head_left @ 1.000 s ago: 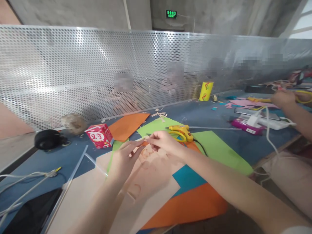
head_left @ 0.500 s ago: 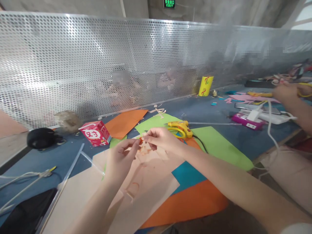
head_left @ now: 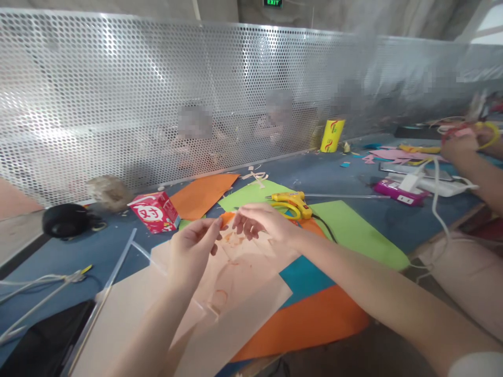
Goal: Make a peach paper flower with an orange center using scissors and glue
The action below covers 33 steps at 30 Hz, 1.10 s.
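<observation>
My left hand (head_left: 192,248) pinches a small orange paper piece (head_left: 227,218) at its fingertips, just above a peach paper sheet (head_left: 243,285) marked with orange smears. My right hand (head_left: 261,224) hovers right beside it with fingers spread, holding nothing. A yellow glue gun (head_left: 293,200) lies just beyond my right hand on a green sheet (head_left: 353,235).
Orange sheets (head_left: 200,192) (head_left: 310,327) and a teal sheet (head_left: 302,276) lie on the blue table. A red carton (head_left: 154,212), a black round object (head_left: 63,220), clear glue sticks (head_left: 118,262), a yellow can (head_left: 332,135). A co-worker's hand (head_left: 459,147) works at right beside a white power strip (head_left: 432,187). A perforated metal screen (head_left: 118,94) stands behind.
My right hand has let go of the small orange piece and spread its fingers; the left hand keeps the piece. The view has tilted slightly down.
</observation>
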{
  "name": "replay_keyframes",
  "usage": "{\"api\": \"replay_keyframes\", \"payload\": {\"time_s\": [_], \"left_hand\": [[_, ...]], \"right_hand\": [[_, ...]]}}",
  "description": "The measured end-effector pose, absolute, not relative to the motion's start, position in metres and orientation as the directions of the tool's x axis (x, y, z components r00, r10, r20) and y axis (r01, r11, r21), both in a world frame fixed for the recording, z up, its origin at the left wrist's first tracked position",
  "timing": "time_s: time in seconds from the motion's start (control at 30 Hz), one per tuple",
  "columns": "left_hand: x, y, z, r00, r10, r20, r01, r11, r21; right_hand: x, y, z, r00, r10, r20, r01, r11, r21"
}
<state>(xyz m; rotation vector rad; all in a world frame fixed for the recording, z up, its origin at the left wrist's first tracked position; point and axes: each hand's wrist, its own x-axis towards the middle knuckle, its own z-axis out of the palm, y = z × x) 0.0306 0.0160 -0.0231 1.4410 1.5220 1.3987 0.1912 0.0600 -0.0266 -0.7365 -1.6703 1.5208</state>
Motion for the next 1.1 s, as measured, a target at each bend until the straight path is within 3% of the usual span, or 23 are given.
{"api": "replay_keyframes", "payload": {"time_s": [0.1, 0.2, 0.33, 0.53, 0.8, 1.1], "left_hand": [[0.030, 0.013, -0.021, -0.179, 0.930, 0.320, 0.475, -0.203, 0.856], [0.030, 0.013, -0.022, -0.152, 0.935, 0.319, 0.491, -0.209, 0.846], [0.029, 0.016, -0.024, -0.157, 0.966, 0.208, 0.377, -0.136, 0.916], [0.024, 0.022, -0.023, -0.032, 0.997, 0.064, 0.227, -0.055, 0.972], [0.023, 0.025, -0.024, -0.020, 0.994, 0.108, 0.034, -0.108, 0.994], [0.025, 0.021, -0.024, -0.059, 0.993, 0.107, 0.023, -0.105, 0.994]], "right_hand": [[0.190, 0.058, -0.026, -0.514, 0.847, 0.137, -0.022, 0.146, -0.989], [0.188, 0.058, -0.027, -0.491, 0.858, 0.148, 0.001, 0.170, -0.985], [0.190, 0.060, -0.028, -0.533, 0.818, 0.214, -0.071, 0.209, -0.975], [0.193, 0.064, -0.029, -0.605, 0.740, 0.293, -0.097, 0.297, -0.950], [0.192, 0.071, -0.031, -0.531, 0.819, 0.218, -0.213, 0.120, -0.970], [0.193, 0.070, -0.032, -0.578, 0.793, 0.194, -0.171, 0.115, -0.979]]}}
